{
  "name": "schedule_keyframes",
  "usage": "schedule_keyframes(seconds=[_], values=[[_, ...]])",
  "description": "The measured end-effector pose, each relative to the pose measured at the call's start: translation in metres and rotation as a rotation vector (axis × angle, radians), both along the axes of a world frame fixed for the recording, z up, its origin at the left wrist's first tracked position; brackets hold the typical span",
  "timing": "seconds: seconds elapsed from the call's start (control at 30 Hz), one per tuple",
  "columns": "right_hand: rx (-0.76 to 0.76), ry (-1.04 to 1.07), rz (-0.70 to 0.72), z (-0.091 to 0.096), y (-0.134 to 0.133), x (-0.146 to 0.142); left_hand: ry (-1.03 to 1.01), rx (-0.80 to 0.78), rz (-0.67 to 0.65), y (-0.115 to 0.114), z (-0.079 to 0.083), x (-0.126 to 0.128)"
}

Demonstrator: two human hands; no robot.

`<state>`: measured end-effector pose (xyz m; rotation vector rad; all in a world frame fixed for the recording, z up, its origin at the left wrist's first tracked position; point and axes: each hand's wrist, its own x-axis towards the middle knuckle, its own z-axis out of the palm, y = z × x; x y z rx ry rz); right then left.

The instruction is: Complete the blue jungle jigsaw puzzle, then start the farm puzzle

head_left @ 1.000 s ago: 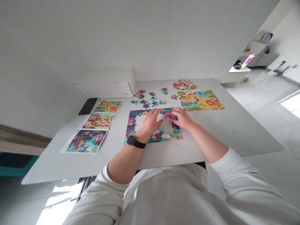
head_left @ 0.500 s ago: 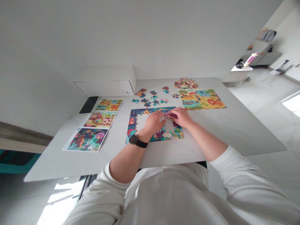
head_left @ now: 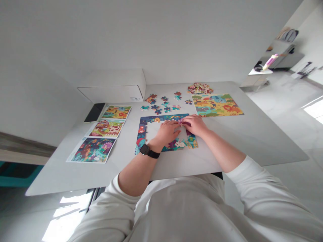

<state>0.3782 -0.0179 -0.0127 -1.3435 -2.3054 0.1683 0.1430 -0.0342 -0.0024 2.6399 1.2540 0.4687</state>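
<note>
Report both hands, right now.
Left hand: open, over the puzzle.
Right hand: touching a purple puzzle piece; whether its grip is closed cannot be told.

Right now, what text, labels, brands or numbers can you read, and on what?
Readable: none.
White box: small printed label at the lower right of its front, too small and blurred to read.
Picture sheet: faint marks in the left margin, too small to tell whether they are text.
Black watch: dark screen, no digits visible.
Partly filled puzzle: no lettering I can make out.
</note>
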Motion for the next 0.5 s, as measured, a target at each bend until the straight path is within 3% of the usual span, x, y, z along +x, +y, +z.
schedule_keyframes(seconds=[0.27,0.5], values=[[-0.015,-0.009,0.016,0.001,-0.001,0.0,0.004,-0.024,-0.016,0.001,-0.005,-0.001],[-0.009,0.054,-0.121,0.008,-0.001,0.011,-0.041,-0.037,0.001,-0.001,-0.004,-0.001]])
